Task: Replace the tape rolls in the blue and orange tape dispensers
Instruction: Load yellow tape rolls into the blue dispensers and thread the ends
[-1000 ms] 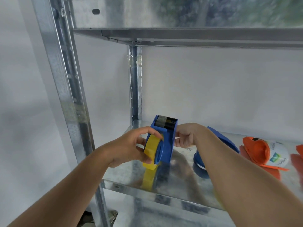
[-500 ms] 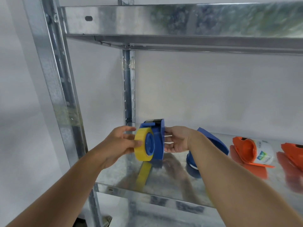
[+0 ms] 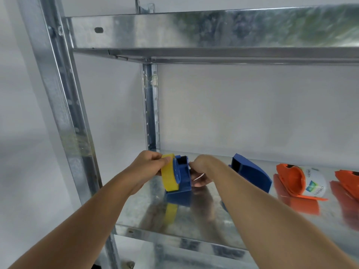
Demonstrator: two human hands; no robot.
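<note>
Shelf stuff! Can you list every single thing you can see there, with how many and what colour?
yellow tape roll: 1, yellow, at the left of the shelf, sitting on the side of the blue dispenser
blue dispenser: 1, blue, left of the shelf, between the two hands
blue cover piece: 1, blue, lying on the shelf, middle
orange dispenser: 1, orange, right of the blue piece, with a white labelled roll in it
second orange piece: 1, orange, cut off by the right edge
metal shelf: 1, shiny silver, under everything
left hand: 1, gripping the yellow tape roll
right hand: 1, holding the blue dispenser
</note>
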